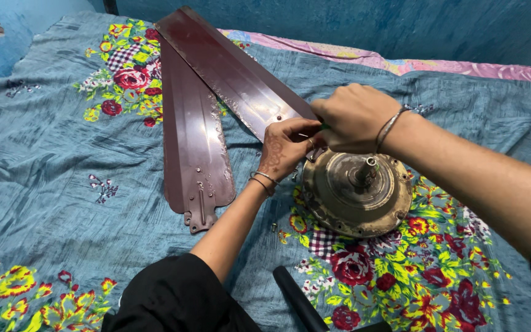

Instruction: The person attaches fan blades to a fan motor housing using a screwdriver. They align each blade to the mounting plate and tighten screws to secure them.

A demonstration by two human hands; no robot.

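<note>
Both hands are closed and meet at the place where a blade joins the fan motor. Right hand (pixel 353 118) is made into a fist around a tool, and only a small green part of it (pixel 324 126) shows between the fingers; what kind of tool it is I cannot tell. Left hand (pixel 286 146) has the fingers curled and pressed on the root of the blade (pixel 232 74), just beside the right hand, and it seems to pinch something small there, but this is hidden.

This blade is dark red and long. It runs from the motor (pixel 356 193) up to the far left, and its root lies at the motor's rim under the hands. The motor is round, dull metal, dusty, with a short shaft (pixel 367 169) standing up in the middle. A second blade (pixel 193 141) of the same colour lies loose to the left, partly under the first one, with its bracket end toward the person.

Everything rests on a blue cloth (pixel 44 172) with flowers. A black tube (pixel 299 301) lies near the bottom edge.
</note>
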